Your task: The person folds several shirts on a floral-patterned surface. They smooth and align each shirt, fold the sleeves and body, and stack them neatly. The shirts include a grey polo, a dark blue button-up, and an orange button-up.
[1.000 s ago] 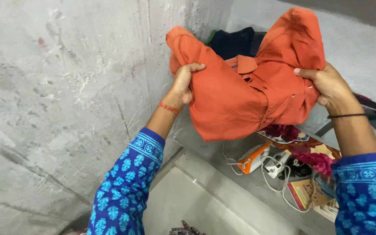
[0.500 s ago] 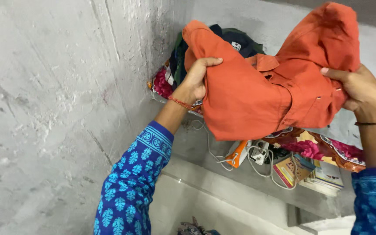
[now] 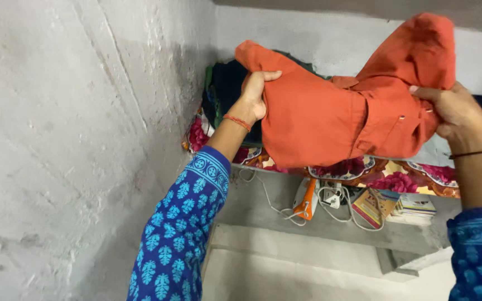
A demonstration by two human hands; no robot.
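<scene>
Grey plaster wall point(image 3: 57, 139) beside hands point(image 3: 255, 92) gripping an orange shirt point(image 3: 330, 117).

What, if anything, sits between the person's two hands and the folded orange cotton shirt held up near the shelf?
Nothing visible. The left hand and right hand both grip the orange cotton shirt directly, one at each end. The dark folded clothes on the shelf lie behind it, not between hands and fabric.

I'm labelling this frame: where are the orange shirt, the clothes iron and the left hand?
orange shirt point(image 3: 313, 125), head view, front panel.
clothes iron point(image 3: 306, 202), head view, orange-white body.
left hand point(image 3: 254, 95), head view, back of hand.
</scene>
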